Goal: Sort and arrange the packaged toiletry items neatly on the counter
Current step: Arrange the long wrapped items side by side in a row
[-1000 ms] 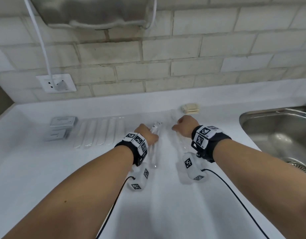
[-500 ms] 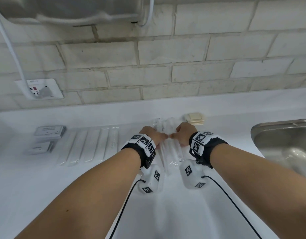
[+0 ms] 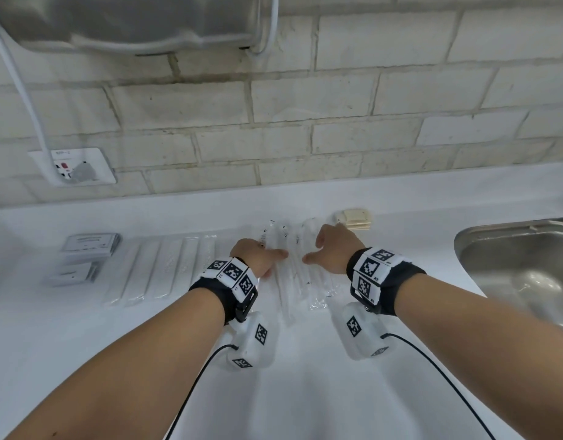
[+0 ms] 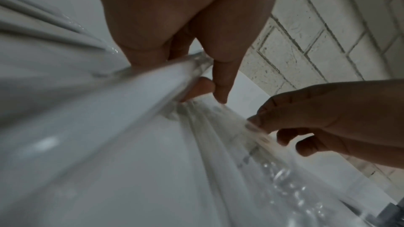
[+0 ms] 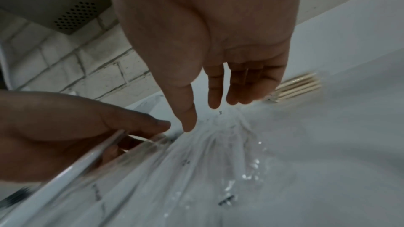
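Several clear sleeves [image 3: 294, 265] lay on the counter [image 3: 305, 392] between the hands, long axes running away from the person toward the wall. The left hand [image 3: 258, 257] pinched the leftmost sleeve [image 4: 153, 82] between thumb and curled fingers. The right hand [image 3: 332, 249], released and fingers straight, hovered at the bundle's right edge. Both seemed equally near; squaring the sleeves likely needed pushes inward from both sides.

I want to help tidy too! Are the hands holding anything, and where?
The left hand pinches one clear-wrapped packet near its far end. The right hand holds nothing; its fingers hang straight over the other packets.
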A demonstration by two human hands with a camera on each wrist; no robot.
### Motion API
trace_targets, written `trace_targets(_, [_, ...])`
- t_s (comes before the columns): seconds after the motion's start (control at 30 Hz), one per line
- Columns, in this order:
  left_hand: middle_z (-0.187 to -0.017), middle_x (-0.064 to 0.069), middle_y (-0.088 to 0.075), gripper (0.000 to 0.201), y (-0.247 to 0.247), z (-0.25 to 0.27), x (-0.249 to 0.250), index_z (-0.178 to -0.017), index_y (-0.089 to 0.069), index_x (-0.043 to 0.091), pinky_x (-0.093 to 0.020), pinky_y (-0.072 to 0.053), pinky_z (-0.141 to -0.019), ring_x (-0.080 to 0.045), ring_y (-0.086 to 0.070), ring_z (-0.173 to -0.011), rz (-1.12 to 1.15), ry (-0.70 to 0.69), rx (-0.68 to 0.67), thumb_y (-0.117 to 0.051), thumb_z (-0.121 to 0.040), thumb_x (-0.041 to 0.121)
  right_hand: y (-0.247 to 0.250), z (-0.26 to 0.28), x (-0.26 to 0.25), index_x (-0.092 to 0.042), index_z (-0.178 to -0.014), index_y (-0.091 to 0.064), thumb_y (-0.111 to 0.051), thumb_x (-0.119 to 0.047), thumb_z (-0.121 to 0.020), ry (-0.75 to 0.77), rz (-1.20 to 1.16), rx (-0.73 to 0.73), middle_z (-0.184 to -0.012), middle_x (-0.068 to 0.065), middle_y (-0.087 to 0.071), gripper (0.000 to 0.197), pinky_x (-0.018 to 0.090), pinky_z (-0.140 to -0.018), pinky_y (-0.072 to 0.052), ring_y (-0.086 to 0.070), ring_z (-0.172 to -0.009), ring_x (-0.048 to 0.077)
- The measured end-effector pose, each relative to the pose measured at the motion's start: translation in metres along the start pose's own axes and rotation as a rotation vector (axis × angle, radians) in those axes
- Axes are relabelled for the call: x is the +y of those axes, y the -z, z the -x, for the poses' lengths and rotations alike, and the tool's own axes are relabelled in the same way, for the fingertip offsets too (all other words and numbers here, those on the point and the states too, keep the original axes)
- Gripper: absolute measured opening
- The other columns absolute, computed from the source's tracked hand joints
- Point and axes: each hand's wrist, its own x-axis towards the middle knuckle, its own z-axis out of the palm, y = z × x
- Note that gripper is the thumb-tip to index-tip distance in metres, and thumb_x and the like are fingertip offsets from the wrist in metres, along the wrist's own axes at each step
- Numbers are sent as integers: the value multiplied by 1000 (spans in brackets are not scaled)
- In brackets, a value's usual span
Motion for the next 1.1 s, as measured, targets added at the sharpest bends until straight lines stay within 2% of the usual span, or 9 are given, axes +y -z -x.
trace_targets(0.17, [-52,-4,-57,39,8,8,1,-61,-56,10,-23,-41,-50,-17,-49,-44,53,-13,-21,-75,-73,42,-3,14,-12,-3,-107,-68,-65,-33,-86,114,26,-83,-110,11,-67,36,34,-87,-52,-64,-100,26])
trace_targets(0.23, [-60,-6,-58,35,9,10,2,-85,-59,5,-24,-46,-50,-19,-54,-48,148,-20,17,-76,-70,32,-8,17,-16,-11,-111,-65,-64,-35,-86,149,-26,-83,-110,6,-63,34,30,-84,-49,-62,-98,21])
trace_targets(0.33, [-72,-7,-58,49,12,12,1,-115,-41,1,-35,-57,-65,-24,-59,-63,311,34,117,-63,-75,17,-12,19,-20,-15,-121,-60,-64,-41,-86,177,35,-110,-119,3,-60,43,30,-91,-47,-59,-108,21])
trace_targets(0.5, [-74,-4,-54,41,10,13,-10,-123,-42,0,-22,-40,-51,-14,-51,-61,265,27,107,-51,-83,-2,-16,12,-26,4,-113,-66,-62,-27,-87,135,85,-112,-116,17,-68,40,37,-88,-56,-69,-99,30])
trace_targets(0.57, [-82,2,-53,41,6,11,-15,-124,-47,4,-23,-42,-61,-14,-53,-72,241,1,111,-58,-84,4,-18,7,-27,2,-89,-69,-57,-22,-86,108,95,-120,-91,14,-71,27,30,-74,-57,-70,-85,30])
trace_targets(0.67, [-98,-2,-60,45,5,8,-21,-122,-51,7,-29,-48,-79,-21,-57,-90,225,-8,116,-69,-81,11,-20,1,-27,-12,-54,-45,-56,-26,-85,79,102,-87,-57,3,-50,36,23,-53,-41,-53,-60,24])
trace_targets(0.8, [-110,-4,-62,48,7,5,-23,-118,-53,13,-29,-48,-81,-20,-59,-91,87,-25,108,-76,-75,17,-19,0,-28,-10,-64,-54,-64,-44,-80,60,101,-98,-63,4,-62,39,29,-64,-52,-58,-62,21])
trace_targets(0.97, [-127,-6,-59,70,12,5,-17,-136,-45,12,-30,-47,-94,-24,-59,-114,-58,-14,87,-77,-76,28,-20,-4,-31,-12,-58,-45,-70,-37,-77,23,135,-99,-56,1,-53,40,22,-47,-39,-51,-52,18])
trace_targets(1.1, [-121,-2,-55,70,18,10,-17,-130,-45,9,-26,-41,-80,-24,-57,-112,-143,-3,85,-75,-76,42,-19,0,-35,-10,-73,-51,-69,-26,-79,25,141,-85,-67,1,-53,25,22,-49,-39,-53,-61,18])
